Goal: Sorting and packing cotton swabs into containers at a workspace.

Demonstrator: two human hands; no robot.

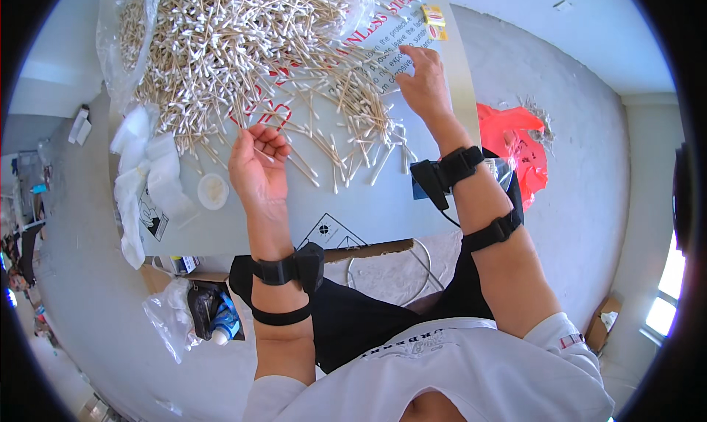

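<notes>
A big heap of cotton swabs [213,46] with pale sticks and white tips covers the far left of the grey table. A looser pile of swabs [364,113] spreads to its right. My left hand [259,164] is at the heap's near edge, palm up, with fingers curled in; whether a swab is between thumb and forefinger cannot be made out. Right of the loose pile, my right hand [426,83] reaches over the table, thumb and forefinger apart, its thumb close to the swab tips. A small round white container [213,191] stands left of my left hand.
Clear plastic bag film [110,50] surrounds the heap. White plastic strips [132,179] hang over the table's left edge. Two small yellow packets [434,23] lie at the far right. Beyond the right edge is a red plastic bag [526,153]; below left, an open box [234,319] holds a bottle.
</notes>
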